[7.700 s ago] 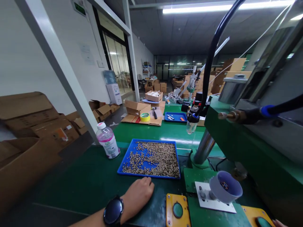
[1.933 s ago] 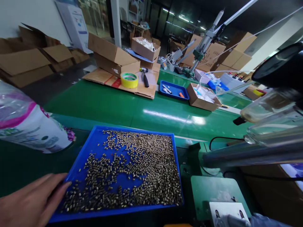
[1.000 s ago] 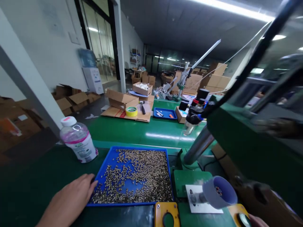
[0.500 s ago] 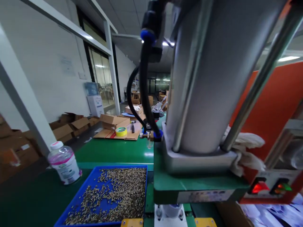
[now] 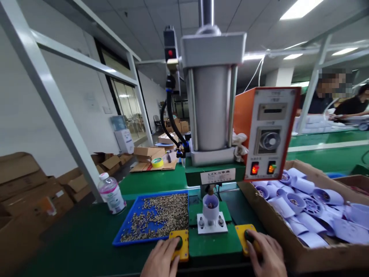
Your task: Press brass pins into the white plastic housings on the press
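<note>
Presently: my left hand [image 5: 161,261] and right hand [image 5: 266,256], fingers loosely together, each press a yellow-framed push button [image 5: 179,244], the pale plastic cup part [image 5: 210,204] seated under the green pneumatic press [image 5: 211,115]; best pressed simultaneously, thumbs clear.

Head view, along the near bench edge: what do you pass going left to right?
Bottle → blue tray of small metal parts → left hand on the left yellow button box → white cup part on the press fixture → right hand → cardboard box of white parts.
</note>
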`<state>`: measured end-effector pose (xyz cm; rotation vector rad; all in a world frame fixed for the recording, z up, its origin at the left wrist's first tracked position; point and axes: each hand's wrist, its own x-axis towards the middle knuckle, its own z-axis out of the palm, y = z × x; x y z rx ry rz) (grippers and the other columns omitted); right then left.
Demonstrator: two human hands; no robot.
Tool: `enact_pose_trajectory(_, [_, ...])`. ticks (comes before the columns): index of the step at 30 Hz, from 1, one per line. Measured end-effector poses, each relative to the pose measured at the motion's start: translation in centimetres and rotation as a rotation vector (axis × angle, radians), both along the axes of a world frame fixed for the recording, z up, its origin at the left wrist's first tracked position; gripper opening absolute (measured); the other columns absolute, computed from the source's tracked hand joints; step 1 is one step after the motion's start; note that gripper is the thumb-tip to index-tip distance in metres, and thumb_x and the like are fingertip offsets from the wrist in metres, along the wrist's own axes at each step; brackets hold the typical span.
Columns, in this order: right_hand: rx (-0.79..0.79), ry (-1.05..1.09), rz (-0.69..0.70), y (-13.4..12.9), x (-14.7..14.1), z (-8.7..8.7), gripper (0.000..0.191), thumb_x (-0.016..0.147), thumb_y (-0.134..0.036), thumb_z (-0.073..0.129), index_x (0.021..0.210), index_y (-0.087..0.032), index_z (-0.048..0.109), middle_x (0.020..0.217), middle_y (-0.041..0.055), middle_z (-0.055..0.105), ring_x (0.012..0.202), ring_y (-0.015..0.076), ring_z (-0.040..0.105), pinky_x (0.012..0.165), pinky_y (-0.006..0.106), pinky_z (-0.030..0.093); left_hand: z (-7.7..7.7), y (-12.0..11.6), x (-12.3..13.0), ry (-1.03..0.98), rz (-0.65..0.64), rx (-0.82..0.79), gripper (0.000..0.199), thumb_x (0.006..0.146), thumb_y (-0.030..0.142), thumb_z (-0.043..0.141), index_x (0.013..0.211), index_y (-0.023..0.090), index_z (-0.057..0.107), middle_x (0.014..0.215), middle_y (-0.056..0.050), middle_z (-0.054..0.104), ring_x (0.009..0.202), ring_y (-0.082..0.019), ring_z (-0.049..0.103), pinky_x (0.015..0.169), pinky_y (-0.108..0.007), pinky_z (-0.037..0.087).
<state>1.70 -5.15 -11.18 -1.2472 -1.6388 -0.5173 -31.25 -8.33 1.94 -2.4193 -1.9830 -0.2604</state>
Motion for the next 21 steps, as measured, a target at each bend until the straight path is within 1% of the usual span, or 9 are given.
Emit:
enact_pose_trajectory(3, [-0.036,0.114,-0.036,-0.6,-1.1,1.6,0.028,0.094,-0.037,0.049,0.113,-0.02,0.061,0.101,0.0085,0.073,0.089,0.0246,0.07,0.086,0.041,0.046,2.7,2.7,0.9,-0.019,0.072,-0.018,0.035,0.099,0.03,0.037,0.124,0.02,0.059,0.132,-0.008,0.06,0.126,-0.021,0.053,0.112,-0.045,0.042])
enact_pose_trajectory(5, [-0.135,0.244,0.003,-0.7,-2.2,3.5,0.031,0.093,-0.036,0.049,0.117,-0.021,0.059,0.11,0.0102,0.07,0.099,0.0271,0.067,0.09,0.044,0.046,3.7,4.9,1.5,0.006,0.106,-0.054,0.034,0.094,0.038,0.053,0.122,0.019,0.057,0.128,-0.009,0.06,0.116,-0.023,0.058,0.101,-0.048,0.049])
enact_pose_trajectory(7, [-0.244,0.41,0.155,-0.1,-3.8,6.0,0.04,0.089,-0.032,0.053,0.127,-0.022,0.054,0.121,0.0112,0.065,0.109,0.0274,0.063,0.094,0.045,0.046,3.9,6.8,2.1,0.046,0.137,-0.103,0.038,0.089,0.041,0.062,0.119,0.02,0.057,0.124,-0.008,0.059,0.111,-0.024,0.059,0.093,-0.044,0.052])
enact_pose_trajectory(10, [-0.308,0.616,0.511,1.9,-7.1,10.3,0.068,0.078,-0.027,0.064,0.141,-0.021,0.041,0.139,0.0119,0.053,0.123,0.027,0.055,0.101,0.041,0.046,3.5,8.6,3.2,0.135,0.175,-0.173,0.032,0.088,0.041,0.063,0.111,0.018,0.06,0.112,-0.006,0.063,0.101,-0.021,0.063,0.087,-0.04,0.054])
enact_pose_trajectory(12, [-0.276,0.657,0.603,3.6,-9.4,12.8,0.074,0.074,-0.027,0.066,0.142,-0.02,0.039,0.135,0.0104,0.058,0.121,0.0261,0.058,0.1,0.038,0.048,3.4,9.2,3.8,0.2,0.195,-0.189,0.028,0.09,0.04,0.061,0.104,0.016,0.062,0.104,-0.005,0.066,0.096,-0.019,0.064,0.087,-0.041,0.054])
enact_pose_trajectory(14, [-0.218,0.707,0.586,4.7,-11.3,14.2,0.07,0.079,-0.027,0.059,0.144,-0.019,0.034,0.132,0.0111,0.06,0.12,0.0253,0.059,0.099,0.039,0.049,3.4,9.6,4.1,0.252,0.201,-0.179,0.024,0.091,0.037,0.059,0.1,0.015,0.063,0.1,-0.004,0.068,0.095,-0.019,0.065,0.089,-0.041,0.053])
enact_pose_trajectory(17, [-0.111,0.89,0.463,4.1,-12.4,13.8,0.064,0.086,-0.031,0.054,0.144,-0.019,0.03,0.138,0.0145,0.053,0.124,0.0281,0.055,0.101,0.044,0.048,3.5,10.4,3.9,0.296,0.183,-0.167,0.016,0.092,0.026,0.056,0.099,0.013,0.063,0.102,-0.006,0.069,0.099,-0.02,0.066,0.091,-0.04,0.051])
enact_pose_trajectory(19, [-0.045,0.996,0.37,2.4,-11.8,11.9,0.064,0.086,-0.035,0.058,0.143,-0.021,0.032,0.135,0.0142,0.056,0.119,0.0302,0.059,0.094,0.043,0.053,3.4,11.1,3.5,0.307,0.158,-0.179,0.015,0.09,0.018,0.053,0.098,0.012,0.064,0.105,-0.009,0.07,0.101,-0.021,0.066,0.09,-0.036,0.05])
enact_pose_trajectory(21, [0.003,1.029,0.313,0.2,-10.5,9.6,0.058,0.089,-0.037,0.056,0.142,-0.023,0.036,0.121,0.0132,0.064,0.107,0.031,0.066,0.085,0.042,0.057,3.2,11.8,3.0,0.315,0.126,-0.204,0.018,0.089,0.015,0.048,0.098,0.013,0.064,0.107,-0.012,0.07,0.102,-0.021,0.066,0.087,-0.033,0.048])
